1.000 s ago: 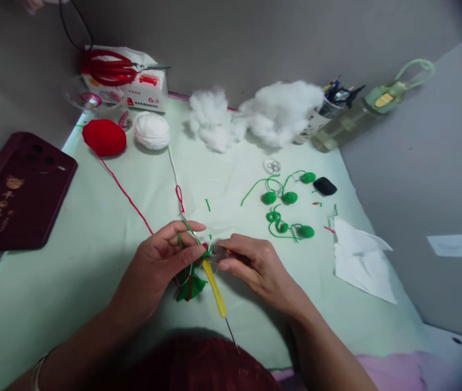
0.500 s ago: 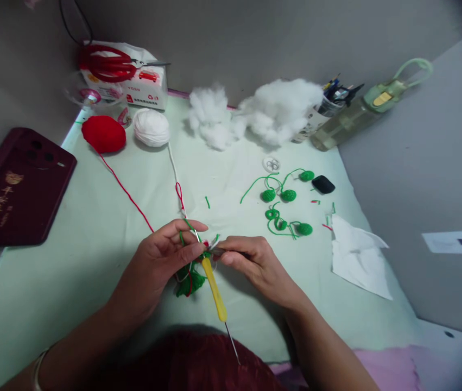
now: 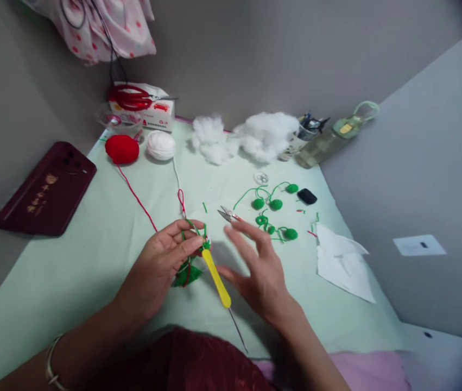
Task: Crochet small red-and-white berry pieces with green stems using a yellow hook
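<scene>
My left hand (image 3: 161, 260) is closed around a crochet hook and a piece of crochet work. The hook (image 3: 216, 279) has a yellow handle slanting down to the right, with a thin metal tip at its lower end. Green crochet work (image 3: 188, 274), with red and white strands across it, hangs below my left fingers. Green yarn runs over the left forefinger. My right hand (image 3: 257, 266) is slightly blurred, thumb and fingers spread apart. A small pair of scissors (image 3: 229, 214) with bare blades lies just past its fingertips; its handle end is partly hidden behind a finger.
A red yarn ball (image 3: 122, 149) and a white yarn ball (image 3: 160, 145) stand at the back left, their strands leading toward my hands. Several green crocheted balls (image 3: 275, 204) lie to the right. White stuffing (image 3: 265, 136), a bottle (image 3: 336, 136), a phone (image 3: 47, 190) and paper (image 3: 340, 266) surround them.
My right hand has drawn away from the crochet work and its fingers have opened, with the scissors now at the fingertips. The left hand keeps its grip. The view has tilted up.
</scene>
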Action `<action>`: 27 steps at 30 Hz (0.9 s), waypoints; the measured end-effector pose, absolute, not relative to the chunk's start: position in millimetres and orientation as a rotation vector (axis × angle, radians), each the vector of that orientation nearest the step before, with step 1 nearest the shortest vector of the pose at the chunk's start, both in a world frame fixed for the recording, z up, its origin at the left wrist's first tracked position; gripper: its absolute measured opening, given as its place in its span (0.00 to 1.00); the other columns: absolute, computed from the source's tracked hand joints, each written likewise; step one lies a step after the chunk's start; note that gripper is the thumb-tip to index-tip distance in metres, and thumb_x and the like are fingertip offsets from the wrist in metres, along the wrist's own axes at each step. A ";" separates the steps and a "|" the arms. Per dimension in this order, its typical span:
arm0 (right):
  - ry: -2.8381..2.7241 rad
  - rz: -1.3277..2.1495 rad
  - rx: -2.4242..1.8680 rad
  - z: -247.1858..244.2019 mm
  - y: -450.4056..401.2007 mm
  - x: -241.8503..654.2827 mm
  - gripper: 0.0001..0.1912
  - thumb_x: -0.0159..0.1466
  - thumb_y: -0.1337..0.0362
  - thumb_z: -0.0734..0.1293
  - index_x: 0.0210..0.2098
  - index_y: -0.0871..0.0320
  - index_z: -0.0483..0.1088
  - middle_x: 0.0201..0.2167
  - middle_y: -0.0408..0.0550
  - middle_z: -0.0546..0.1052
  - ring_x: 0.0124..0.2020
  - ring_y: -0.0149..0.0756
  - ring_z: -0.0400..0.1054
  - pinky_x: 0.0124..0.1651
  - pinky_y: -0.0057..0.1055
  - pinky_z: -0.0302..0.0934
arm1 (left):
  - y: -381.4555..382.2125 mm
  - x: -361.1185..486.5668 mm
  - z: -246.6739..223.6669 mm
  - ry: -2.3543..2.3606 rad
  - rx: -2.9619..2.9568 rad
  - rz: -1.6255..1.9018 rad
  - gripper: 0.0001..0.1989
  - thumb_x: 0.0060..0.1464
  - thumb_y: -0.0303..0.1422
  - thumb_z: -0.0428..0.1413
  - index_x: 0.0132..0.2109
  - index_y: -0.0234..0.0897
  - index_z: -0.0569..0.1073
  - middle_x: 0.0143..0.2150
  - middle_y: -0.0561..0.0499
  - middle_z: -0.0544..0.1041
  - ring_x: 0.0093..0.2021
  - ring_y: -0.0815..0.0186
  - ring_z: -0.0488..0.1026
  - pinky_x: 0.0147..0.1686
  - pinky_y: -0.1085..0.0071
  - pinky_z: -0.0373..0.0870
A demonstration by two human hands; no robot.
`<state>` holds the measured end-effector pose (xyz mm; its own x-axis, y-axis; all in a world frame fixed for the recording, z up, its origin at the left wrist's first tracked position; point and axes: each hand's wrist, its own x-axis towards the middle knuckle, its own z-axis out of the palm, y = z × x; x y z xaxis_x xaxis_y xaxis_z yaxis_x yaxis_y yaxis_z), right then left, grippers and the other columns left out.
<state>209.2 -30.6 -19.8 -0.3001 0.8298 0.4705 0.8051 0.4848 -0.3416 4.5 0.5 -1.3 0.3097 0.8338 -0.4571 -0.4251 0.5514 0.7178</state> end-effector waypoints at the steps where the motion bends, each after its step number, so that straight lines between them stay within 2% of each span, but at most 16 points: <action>1: -2.171 0.002 -1.245 -17.6 -39.3 204.2 0.31 0.68 0.60 0.72 0.69 0.43 0.64 0.57 0.56 0.77 0.57 0.47 0.75 0.57 0.43 0.75 | -3.9 6.9 0.7 0.891 0.523 0.899 0.14 0.51 0.36 0.71 0.43 0.39 0.78 0.28 0.57 0.77 0.28 0.71 0.72 0.26 0.78 0.68; 5: -2.042 0.021 -1.209 -6.4 -67.6 189.2 0.20 0.72 0.66 0.66 0.61 0.42 0.74 0.48 0.50 0.80 0.45 0.38 0.79 0.47 0.34 0.77 | -24.0 16.1 9.1 0.826 0.546 0.951 0.13 0.52 0.36 0.72 0.42 0.38 0.79 0.30 0.56 0.78 0.31 0.70 0.74 0.34 0.76 0.70; 10: -1.583 0.498 -1.145 10.0 -85.7 182.9 0.14 0.73 0.64 0.65 0.53 0.47 0.79 0.43 0.50 0.81 0.45 0.40 0.77 0.49 0.38 0.75 | -43.2 18.7 24.4 0.775 0.634 1.008 0.15 0.51 0.33 0.73 0.45 0.39 0.82 0.34 0.55 0.78 0.36 0.69 0.75 0.41 0.74 0.71; 15: -1.206 0.729 -0.951 9.0 -95.4 174.8 0.11 0.74 0.59 0.65 0.45 0.47 0.81 0.39 0.47 0.79 0.37 0.36 0.74 0.42 0.37 0.73 | -59.8 23.7 36.8 0.710 0.733 1.042 0.24 0.49 0.29 0.73 0.54 0.43 0.82 0.40 0.54 0.77 0.41 0.68 0.74 0.45 0.73 0.71; 18: -1.180 0.686 -0.969 8.7 -106.4 172.0 0.08 0.71 0.60 0.68 0.41 0.49 0.81 0.37 0.46 0.80 0.40 0.36 0.74 0.45 0.36 0.71 | -76.6 29.1 39.3 0.717 0.789 1.062 0.25 0.48 0.28 0.73 0.54 0.44 0.82 0.36 0.56 0.73 0.39 0.69 0.71 0.45 0.73 0.70; 20: -1.196 0.648 -1.007 11.5 -116.4 172.2 0.04 0.67 0.60 0.73 0.38 0.52 0.81 0.36 0.47 0.81 0.41 0.38 0.75 0.44 0.35 0.72 | -88.5 31.2 39.8 0.719 0.844 1.069 0.24 0.49 0.29 0.73 0.54 0.43 0.82 0.34 0.57 0.71 0.37 0.70 0.68 0.43 0.74 0.68; 25: -0.991 0.825 -1.022 26.1 -129.7 182.6 0.07 0.58 0.60 0.78 0.34 0.54 0.79 0.29 0.43 0.80 0.29 0.33 0.73 0.35 0.32 0.71 | -87.6 22.6 40.4 0.685 1.111 0.937 0.22 0.54 0.37 0.69 0.57 0.42 0.80 0.37 0.54 0.73 0.37 0.68 0.69 0.39 0.72 0.66; 27: -0.864 0.897 -0.948 35.8 -127.2 191.1 0.10 0.55 0.59 0.80 0.33 0.54 0.79 0.27 0.41 0.79 0.27 0.31 0.72 0.33 0.30 0.70 | -69.4 14.8 40.4 0.677 1.379 0.787 0.18 0.56 0.42 0.66 0.51 0.40 0.80 0.34 0.56 0.71 0.33 0.69 0.65 0.33 0.73 0.62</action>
<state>191.1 -127.2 35.8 0.3704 0.9055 0.2071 -0.2402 0.3088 -0.9203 14.8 -69.4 40.4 0.5821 0.8124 0.0333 -0.0892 0.0230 0.9957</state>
